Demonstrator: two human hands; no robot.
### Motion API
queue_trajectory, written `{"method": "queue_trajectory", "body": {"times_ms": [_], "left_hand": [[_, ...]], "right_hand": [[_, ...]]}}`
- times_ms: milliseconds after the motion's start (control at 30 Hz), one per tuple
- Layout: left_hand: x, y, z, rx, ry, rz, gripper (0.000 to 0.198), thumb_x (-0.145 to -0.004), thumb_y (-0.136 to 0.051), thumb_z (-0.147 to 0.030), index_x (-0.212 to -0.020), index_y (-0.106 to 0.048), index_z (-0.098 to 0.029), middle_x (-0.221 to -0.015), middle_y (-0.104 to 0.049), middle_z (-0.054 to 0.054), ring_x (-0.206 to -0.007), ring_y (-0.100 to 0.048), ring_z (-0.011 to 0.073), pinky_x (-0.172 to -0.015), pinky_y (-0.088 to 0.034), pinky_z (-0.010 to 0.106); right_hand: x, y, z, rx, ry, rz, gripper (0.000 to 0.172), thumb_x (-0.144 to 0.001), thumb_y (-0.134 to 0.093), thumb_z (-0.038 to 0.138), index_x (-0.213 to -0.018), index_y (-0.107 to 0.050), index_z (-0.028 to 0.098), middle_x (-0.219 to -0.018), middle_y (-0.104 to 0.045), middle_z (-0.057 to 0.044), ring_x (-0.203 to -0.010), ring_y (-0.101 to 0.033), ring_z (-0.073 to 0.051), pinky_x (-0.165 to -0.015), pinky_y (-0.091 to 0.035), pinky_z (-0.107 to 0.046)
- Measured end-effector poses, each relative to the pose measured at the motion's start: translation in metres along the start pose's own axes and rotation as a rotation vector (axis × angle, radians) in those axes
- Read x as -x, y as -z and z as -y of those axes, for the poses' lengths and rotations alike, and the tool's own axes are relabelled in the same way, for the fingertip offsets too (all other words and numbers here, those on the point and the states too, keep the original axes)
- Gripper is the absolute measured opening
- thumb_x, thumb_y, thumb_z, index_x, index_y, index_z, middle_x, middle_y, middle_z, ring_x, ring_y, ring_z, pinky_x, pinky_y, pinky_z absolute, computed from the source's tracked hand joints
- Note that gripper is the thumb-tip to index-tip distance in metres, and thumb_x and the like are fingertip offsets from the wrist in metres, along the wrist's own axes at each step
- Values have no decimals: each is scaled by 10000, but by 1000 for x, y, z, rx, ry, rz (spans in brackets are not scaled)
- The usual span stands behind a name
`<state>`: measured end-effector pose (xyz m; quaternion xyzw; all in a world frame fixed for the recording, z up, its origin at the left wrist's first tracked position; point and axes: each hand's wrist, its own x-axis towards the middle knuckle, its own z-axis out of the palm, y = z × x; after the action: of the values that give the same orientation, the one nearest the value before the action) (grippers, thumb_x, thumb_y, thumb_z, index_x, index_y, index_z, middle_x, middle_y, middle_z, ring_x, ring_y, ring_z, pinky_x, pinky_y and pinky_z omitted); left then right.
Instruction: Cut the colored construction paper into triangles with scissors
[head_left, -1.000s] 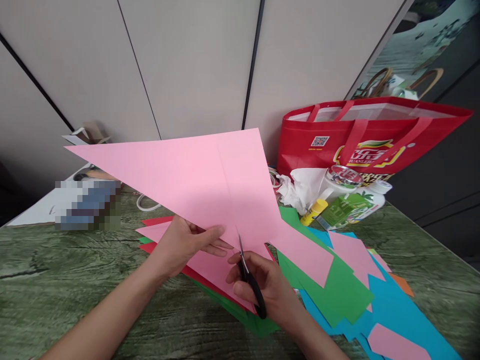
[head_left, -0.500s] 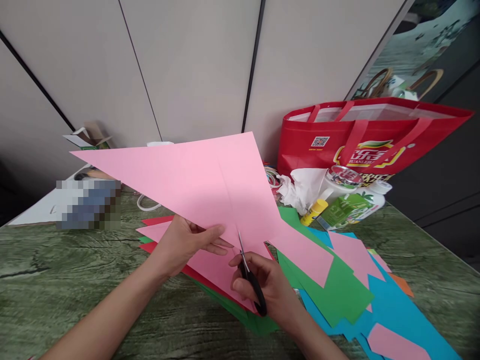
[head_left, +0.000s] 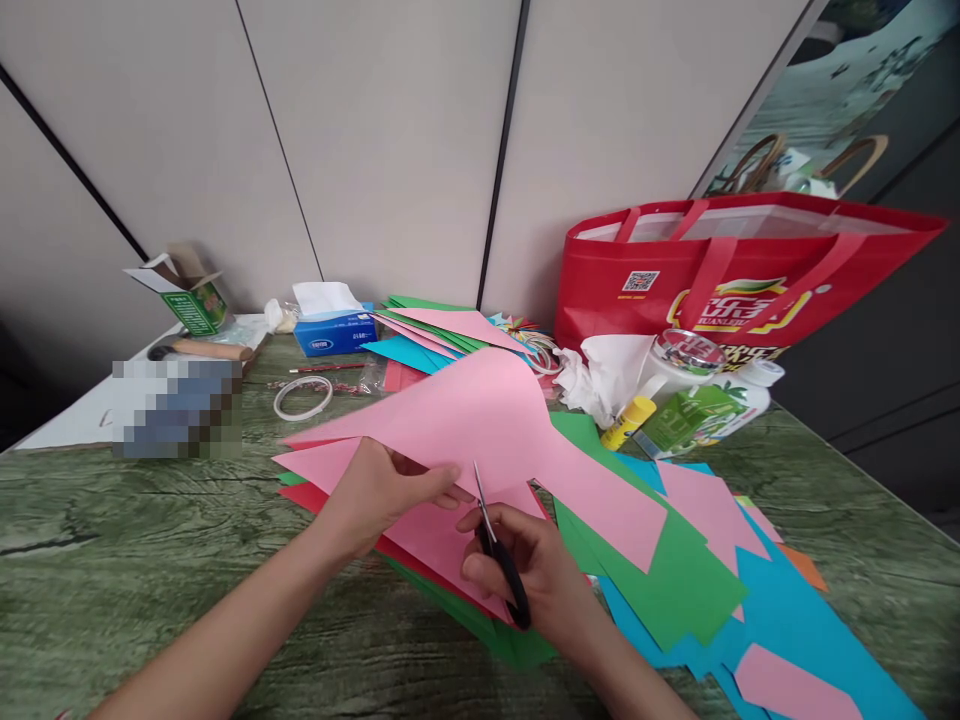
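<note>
A large pink sheet of paper (head_left: 450,415) bends over in front of me, its far edge curled. My left hand (head_left: 386,490) pinches its near edge between thumb and fingers. Just to the right, my right hand (head_left: 517,565) grips black-handled scissors (head_left: 510,580), whose blades sit at the sheet's near edge close to my left fingertips. One narrow arm of the pink sheet reaches right over green paper (head_left: 675,590). Under both hands lies a stack of pink, red and green paper (head_left: 442,550).
Blue paper (head_left: 810,630) with pink pieces lies at the right. Behind stand a red bag (head_left: 637,290), a yellow glue stick (head_left: 628,423), a blue tissue box (head_left: 335,331) and more coloured sheets (head_left: 420,352). A tape roll (head_left: 303,398) and a wooden-handled tool (head_left: 210,348) lie left.
The raised far part of the pink sheet has dropped and curled toward me, uncovering the tissue box and coloured sheets behind. My hands and the scissors have barely moved.
</note>
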<state>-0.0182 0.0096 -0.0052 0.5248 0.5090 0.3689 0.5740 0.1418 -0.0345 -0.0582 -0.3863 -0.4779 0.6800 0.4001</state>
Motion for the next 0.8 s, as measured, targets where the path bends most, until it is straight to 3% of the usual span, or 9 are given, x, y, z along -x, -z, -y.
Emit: {"method": "queue_trajectory", "body": {"times_ms": [300, 533, 800], "left_hand": [[1, -6, 0, -39, -60, -59, 160, -647, -665, -228, -782, -643, -143, -661, -717, 23, -619, -664, 194, -598, -518, 291], [1, -9, -1, -17, -14, 33, 65, -674, -637, -211, -666, -633, -147, -590, -703, 20, -577, -655, 179, -597, -525, 285], [3, -11, 1, 9, -51, 146, 56, -728, -554, -166, -712, -607, -161, -588, -688, 14, -573, -646, 174, -599, -530, 311]], "right_hand": [[1, -1, 2, -9, -22, 23, 364, -599, -737, 355, -836, -545, 157, -566, -498, 48, -488, -397, -72, -465, -307, -198], [1, -1, 1, -25, 4, 16, 367, -578, -751, 363, -813, -553, 163, -592, -510, 34, -507, -394, -82, -476, -302, -207], [2, -1, 0, -32, 44, 48, 323, -598, -742, 355, -796, -571, 166, -638, -483, 32, -552, -370, -91, -493, -307, -211]]}}
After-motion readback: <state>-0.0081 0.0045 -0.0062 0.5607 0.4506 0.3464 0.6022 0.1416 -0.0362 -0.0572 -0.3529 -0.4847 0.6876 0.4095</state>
